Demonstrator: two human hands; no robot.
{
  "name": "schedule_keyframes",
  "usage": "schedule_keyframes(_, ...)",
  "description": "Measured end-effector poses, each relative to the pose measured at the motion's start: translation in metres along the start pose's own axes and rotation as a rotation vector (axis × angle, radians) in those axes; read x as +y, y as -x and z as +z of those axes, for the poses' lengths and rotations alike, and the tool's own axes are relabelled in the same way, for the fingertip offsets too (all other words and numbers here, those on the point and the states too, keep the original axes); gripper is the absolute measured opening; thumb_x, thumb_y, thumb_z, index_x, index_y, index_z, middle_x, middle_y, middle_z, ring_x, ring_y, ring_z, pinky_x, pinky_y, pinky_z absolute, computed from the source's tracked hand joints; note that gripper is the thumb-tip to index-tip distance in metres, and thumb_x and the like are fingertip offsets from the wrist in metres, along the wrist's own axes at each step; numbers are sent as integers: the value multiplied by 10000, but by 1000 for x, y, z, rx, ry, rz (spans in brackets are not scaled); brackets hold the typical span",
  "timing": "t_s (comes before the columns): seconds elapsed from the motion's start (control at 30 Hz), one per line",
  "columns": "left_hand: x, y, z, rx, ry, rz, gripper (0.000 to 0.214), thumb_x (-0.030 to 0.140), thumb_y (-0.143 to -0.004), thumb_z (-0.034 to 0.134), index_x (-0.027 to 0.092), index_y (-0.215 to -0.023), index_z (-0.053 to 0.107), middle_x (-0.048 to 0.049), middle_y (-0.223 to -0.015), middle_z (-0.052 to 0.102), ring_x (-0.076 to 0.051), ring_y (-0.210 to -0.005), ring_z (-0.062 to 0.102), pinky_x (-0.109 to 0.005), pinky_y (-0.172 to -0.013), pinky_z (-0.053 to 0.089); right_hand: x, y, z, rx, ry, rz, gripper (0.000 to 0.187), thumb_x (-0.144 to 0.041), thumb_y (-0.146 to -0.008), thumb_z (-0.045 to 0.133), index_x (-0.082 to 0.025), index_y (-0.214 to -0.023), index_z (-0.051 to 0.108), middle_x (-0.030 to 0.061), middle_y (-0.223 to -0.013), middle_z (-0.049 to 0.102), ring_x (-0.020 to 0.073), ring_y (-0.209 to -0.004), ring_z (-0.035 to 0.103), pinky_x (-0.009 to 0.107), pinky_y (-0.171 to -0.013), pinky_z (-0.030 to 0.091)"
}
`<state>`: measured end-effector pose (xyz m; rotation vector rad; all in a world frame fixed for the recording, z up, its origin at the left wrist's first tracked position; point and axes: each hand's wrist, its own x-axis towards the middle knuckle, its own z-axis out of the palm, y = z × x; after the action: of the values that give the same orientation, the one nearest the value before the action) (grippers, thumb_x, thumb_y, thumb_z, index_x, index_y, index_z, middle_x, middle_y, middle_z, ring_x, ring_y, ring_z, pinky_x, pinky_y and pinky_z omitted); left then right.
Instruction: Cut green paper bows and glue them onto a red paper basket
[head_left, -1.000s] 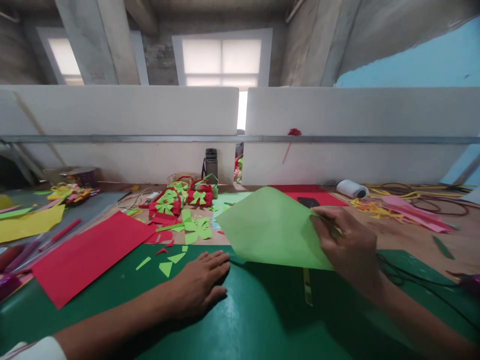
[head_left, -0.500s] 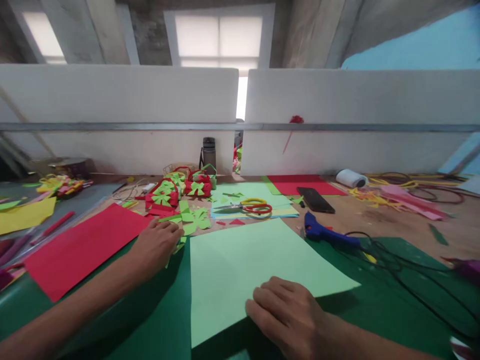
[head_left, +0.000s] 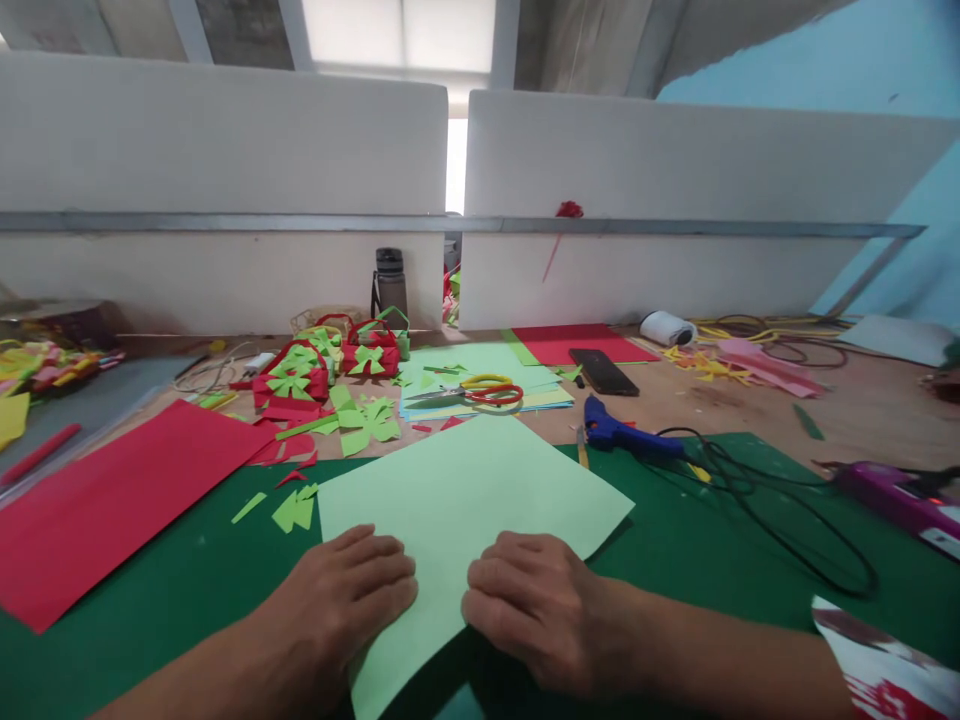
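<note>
A pale green sheet of paper lies turned at an angle on the green mat, its near edge lifted off the surface. My right hand is closed on that near edge, fingers curled over the top and the thumb side toward the middle. At the sheet's left edge, my left hand has its fingers bent over the paper; its thumb is partly hidden. Small light green paper scraps lie just beyond my left hand.
Scissors rest on a stack of coloured paper. A blue glue gun with a black cord lies right, near a phone. Red paper covers the left side. Small red paper baskets with green bows stand behind.
My left hand has come back from the green scraps to the sheet's left edge. The sheet has turned and shifted left and nearer, with my right hand still on it. The view has swung right.
</note>
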<state>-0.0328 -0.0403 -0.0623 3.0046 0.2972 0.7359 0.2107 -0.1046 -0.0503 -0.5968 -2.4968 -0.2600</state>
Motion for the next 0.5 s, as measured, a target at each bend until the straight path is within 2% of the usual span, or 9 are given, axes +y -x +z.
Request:
schedule_keyframes(0.1,14,-6,-8,103,-61,50,241,173,-953,358,156,-1022,589,-86,-869,710,-180,-790,654,-275,-716,531,-3,5,-2,-68,49,76,230,-127,-925,395,-70,-979,611,94,-750,637,177,-621,518,315,-586,418)
schedule_keyframes(0.2,30,-10,-16,2,-156,-17,247,139,-952,361,172,-1019,596,-58,-804,678,-165,-739,629,-249,-687,525,-11,6,-7,-114,94,102,213,-138,-905,452,-71,-1047,596,95,-761,653,191,-652,568,327,-612,441)
schedule_keyframes(0.27,39,-12,-16,-4,-186,-37,269,109,-949,344,178,-995,600,-41,-741,646,-159,-697,610,-235,-663,520,-18,3,-10,-136,110,81,236,-131,-903,429,-80,-1046,609,84,-724,648,190,-638,577,323,-595,441)
schedule_keyframes(0.33,44,-12,-12,39,-191,-36,284,113,-955,324,179,-969,600,-33,-688,614,-155,-645,589,-226,-625,513,-23,0,-11,-149,119,52,243,-117,-892,410,-90,-952,644,62,-655,617,179,-572,547,313,-527,411)
schedule_keyframes(0.4,46,-13,-5,72,-174,-19,271,149,-965,329,179,-957,598,-29,-662,595,-153,-606,570,-223,-595,506,-25,-2,-10,-145,120,22,246,-100,-871,425,-113,-774,650,34,-589,567,159,-497,482,305,-457,349)
schedule_keyframes(0.5,40,-14,-1,123,-113,93,252,182,-974,341,188,-946,592,-15,-638,585,-138,-560,542,-214,-586,498,-21,0,-10,-101,69,-63,296,-90,-867,426,-127,-650,624,11,-554,511,137,-465,412,294,-430,298)
